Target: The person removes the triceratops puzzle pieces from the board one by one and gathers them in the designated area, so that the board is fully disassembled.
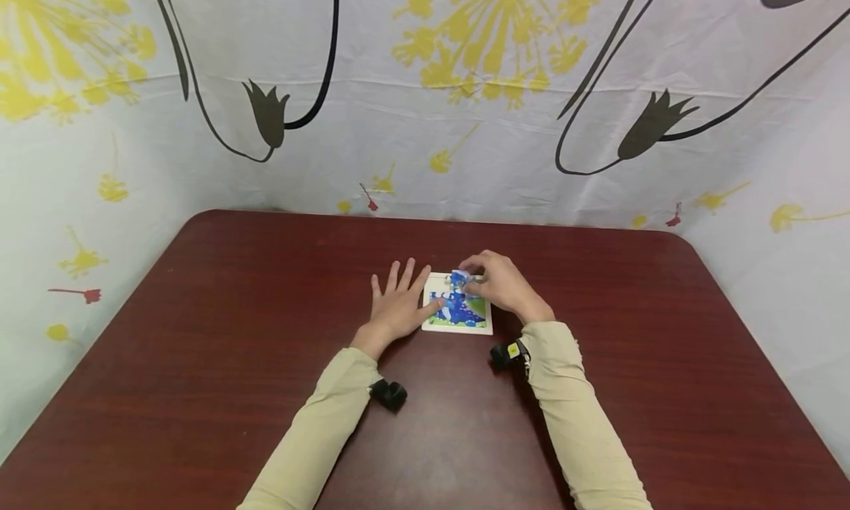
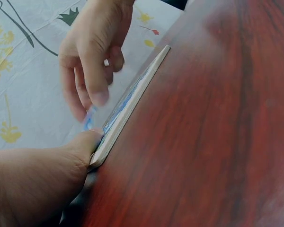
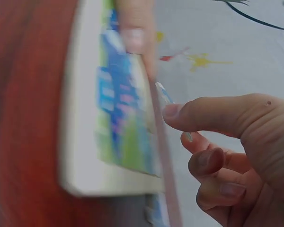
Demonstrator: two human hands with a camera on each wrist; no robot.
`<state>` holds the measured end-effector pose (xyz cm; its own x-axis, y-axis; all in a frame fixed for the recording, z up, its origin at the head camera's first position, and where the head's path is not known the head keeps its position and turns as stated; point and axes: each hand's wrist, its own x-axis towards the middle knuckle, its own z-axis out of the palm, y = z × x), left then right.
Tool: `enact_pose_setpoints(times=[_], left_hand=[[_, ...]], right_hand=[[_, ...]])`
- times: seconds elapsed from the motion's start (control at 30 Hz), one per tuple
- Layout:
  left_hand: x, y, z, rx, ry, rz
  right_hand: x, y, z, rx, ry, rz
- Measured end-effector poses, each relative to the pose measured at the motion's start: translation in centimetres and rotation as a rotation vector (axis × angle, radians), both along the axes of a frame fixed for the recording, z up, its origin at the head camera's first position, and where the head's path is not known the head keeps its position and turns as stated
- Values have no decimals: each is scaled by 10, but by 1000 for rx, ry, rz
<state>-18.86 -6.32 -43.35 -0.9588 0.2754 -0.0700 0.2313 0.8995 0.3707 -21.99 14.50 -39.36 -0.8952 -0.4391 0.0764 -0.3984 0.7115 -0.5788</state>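
A small square jigsaw puzzle board with a pale frame lies on the table, its picture mostly blue with green. My left hand lies flat at the board's left side, fingers spread, with the thumb resting over its left edge. Above the upper part of the board, my right hand pinches a blue puzzle piece between thumb and fingers. In the right wrist view that piece is seen nearly edge-on. The left wrist view shows the left thumb on the board's edge, close below the right fingertips.
The dark red-brown table reaches well past both hands on every side. A white curtain with yellow and dark plant prints hangs behind it. Black wrist cameras sit on both sleeves, the left camera low over the table.
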Motion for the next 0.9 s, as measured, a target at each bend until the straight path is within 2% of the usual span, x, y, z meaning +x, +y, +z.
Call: enact_pose_setpoints(times=[0.07, 0.2, 0.43, 0.5, 0.7, 0.9], left_hand=[[0, -1, -2, 15, -3, 3], [0, -2, -3, 26, 1, 3], [2, -1, 0, 13, 14, -6], [2, -1, 0, 16, 13, -6], [1, -1, -1, 12, 6, -3], [1, -1, -1, 11, 11, -4]], right_hand=[[1, 9, 6, -34, 12, -28], [2, 37, 14, -36, 20, -79], [4, 78, 13, 6, 9, -116], [4, 84, 12, 10, -12, -119], [-2, 93, 6, -8, -146, -146], [-5, 97, -1, -13, -180, -164]])
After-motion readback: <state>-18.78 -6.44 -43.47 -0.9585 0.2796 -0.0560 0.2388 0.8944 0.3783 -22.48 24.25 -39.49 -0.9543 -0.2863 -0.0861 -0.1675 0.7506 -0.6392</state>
